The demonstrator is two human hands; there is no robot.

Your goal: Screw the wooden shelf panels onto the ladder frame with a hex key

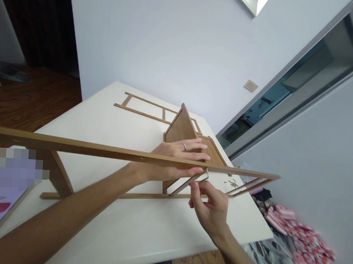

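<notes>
A long wooden ladder-like side frame (97, 148) stands on edge across the table in front of me. Behind its upper rail, my left hand (175, 151) holds a wooden shelf panel (181, 126) against the frame, fingers stretched over the panel and thumb near a crossbar. My right hand (212, 204) is closed in a pinch on a bent metal hex key (207, 174). The key's upper end meets the rail beside my left fingertips; whether it sits in a screw head cannot be made out.
On the white table (146, 229) lie a second ladder-like frame (144, 113), another wooden panel (214, 152) and several small screws (231, 184). A tablet-like device (2, 213) is at the left edge. Striped cloth (304, 239) and bags are heaped right of the table.
</notes>
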